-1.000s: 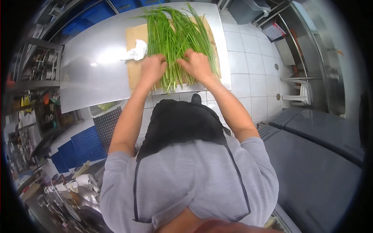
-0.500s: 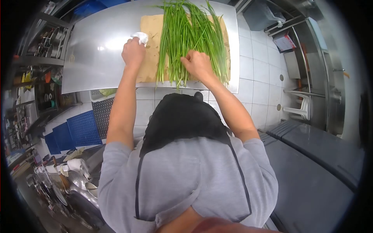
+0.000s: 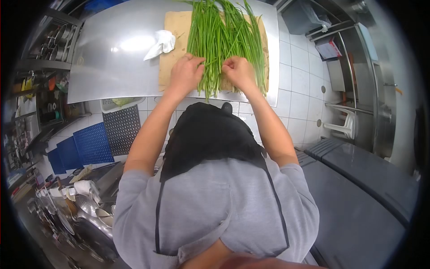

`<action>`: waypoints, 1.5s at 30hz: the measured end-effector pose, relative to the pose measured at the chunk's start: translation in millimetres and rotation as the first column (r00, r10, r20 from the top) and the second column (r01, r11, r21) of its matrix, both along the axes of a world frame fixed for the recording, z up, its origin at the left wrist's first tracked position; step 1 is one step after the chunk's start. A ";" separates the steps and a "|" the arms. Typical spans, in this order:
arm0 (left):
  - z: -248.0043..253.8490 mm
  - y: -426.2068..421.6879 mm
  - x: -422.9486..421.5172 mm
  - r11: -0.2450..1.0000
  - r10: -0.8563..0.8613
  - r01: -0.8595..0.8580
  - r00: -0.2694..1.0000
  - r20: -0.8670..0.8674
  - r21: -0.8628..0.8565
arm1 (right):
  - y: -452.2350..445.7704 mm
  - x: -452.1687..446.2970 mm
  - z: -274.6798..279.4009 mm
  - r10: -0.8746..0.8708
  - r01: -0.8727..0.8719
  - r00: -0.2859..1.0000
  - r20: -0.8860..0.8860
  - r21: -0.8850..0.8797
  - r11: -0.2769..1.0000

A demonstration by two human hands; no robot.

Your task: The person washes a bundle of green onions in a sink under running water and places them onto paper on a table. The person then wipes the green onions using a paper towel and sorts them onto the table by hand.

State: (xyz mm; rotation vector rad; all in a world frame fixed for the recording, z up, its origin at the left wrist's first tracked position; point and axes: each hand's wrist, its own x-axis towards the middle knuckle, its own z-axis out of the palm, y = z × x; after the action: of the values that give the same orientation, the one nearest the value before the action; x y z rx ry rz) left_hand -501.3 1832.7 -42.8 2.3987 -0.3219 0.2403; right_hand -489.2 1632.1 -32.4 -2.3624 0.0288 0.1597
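Observation:
A wide bundle of long green chives (image 3: 228, 38) lies on a tan board (image 3: 174, 29) on the steel table, cut ends towards me. My left hand (image 3: 186, 71) is at the bundle's left edge, thumb and fingers apart, fingertips next to the outer stalks. Over the lower part of the bundle, my right hand (image 3: 239, 71) has its fingers curled together in a pinch; what sits between the fingertips is hidden. A crumpled white cloth (image 3: 162, 44) rests partly on the board's left edge and partly on the bare steel.
The steel table (image 3: 107, 58) extends to the left of the board. Below its front edge are a white basket (image 3: 109, 106) and a blue perforated mat (image 3: 93, 141). Grey cabinet tops (image 3: 354, 197) stand at my right, and a white plastic stool (image 3: 342, 125) is farther off.
My left hand has let go of the white cloth and moved right and towards me, to the chives. My right hand has shifted slightly right, still over the bundle.

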 end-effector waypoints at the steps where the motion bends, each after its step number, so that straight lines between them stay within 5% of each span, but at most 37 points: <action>1: 1.6 -7.8 2.5 1.000 -0.016 0.016 1.000 0.024 0.006 | 4.8 1.1 3.9 0.011 -0.011 1.000 0.022 -0.019 1.000; 4: -4.9 -23.0 10.0 0.996 -0.035 0.030 0.998 0.052 0.085 | 17.0 8.8 9.0 0.076 -0.070 0.995 0.067 -0.078 0.994; 7: -5.0 -21.6 19.9 0.995 0.004 0.007 0.994 -0.109 0.099 | 11.9 16.3 -4.1 0.096 -0.074 0.989 0.108 -0.193 0.978; 13: 7.3 15.2 17.6 0.924 0.064 -0.148 0.969 -0.240 -0.351 | -12.4 -2.3 15.6 0.002 -0.002 1.000 -0.015 -0.015 1.000; 16: 17.9 27.8 16.5 0.805 0.072 -0.236 0.949 -0.305 -0.544 | -21.9 -6.9 8.3 0.090 -0.094 0.994 -0.055 -0.074 0.993; 19: 30.7 33.4 14.6 0.671 0.029 -0.259 0.946 -0.324 -0.695 | -24.1 -15.9 4.0 0.093 -0.039 0.956 0.280 -0.192 0.981; 20: 32.7 34.7 13.2 0.615 0.008 -0.260 0.946 -0.324 -0.744 | -23.5 -15.9 4.9 0.072 -0.040 0.960 0.271 -0.123 0.992; 22: 35.8 25.2 9.0 0.638 -0.002 -0.243 0.948 -0.317 -0.730 | -14.6 -14.2 18.0 0.035 -0.041 0.969 0.245 0.017 0.999; 25: 22.8 1.4 -3.0 0.810 -0.147 -0.003 0.967 -0.207 -0.586 | 3.0 1.1 6.5 0.004 0.118 0.982 -0.189 0.627 0.770; 28: 20.4 -17.9 -17.4 0.897 -0.251 0.131 0.937 -0.242 -0.423 | 10.2 7.8 8.9 -0.052 0.267 0.952 -0.301 0.740 0.618; 31: 21.7 -19.5 -23.5 0.908 -0.260 0.112 0.906 -0.334 -0.404 | -3.0 5.0 18.0 -0.004 0.290 0.930 -0.368 0.727 0.622; 36: 17.4 -9.7 -20.9 0.818 -0.312 0.065 0.885 -0.346 -0.572 | -20.8 3.6 64.3 0.032 0.139 0.978 -0.205 0.762 0.632; 39: 18.8 7.1 -3.3 0.809 -0.184 -0.014 0.943 -0.276 -0.587 | -27.5 9.1 100.0 0.042 -0.002 0.999 -0.035 0.734 0.679; 43: 16.5 42.2 37.8 0.986 0.166 -0.159 0.971 0.172 -0.053 | -29.6 17.4 148.4 0.015 -0.143 0.982 0.189 0.686 0.714; 45: 7.6 59.6 56.5 0.902 0.162 -0.325 0.865 0.475 0.284 | -26.4 21.1 159.1 -0.017 -0.170 0.965 0.260 0.678 0.715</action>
State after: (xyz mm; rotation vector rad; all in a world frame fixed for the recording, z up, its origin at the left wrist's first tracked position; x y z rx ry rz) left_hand -444.9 1892.3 -35.1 2.7280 -0.2756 0.9311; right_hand -468.2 1605.7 126.7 -1.5963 -0.2206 -0.0852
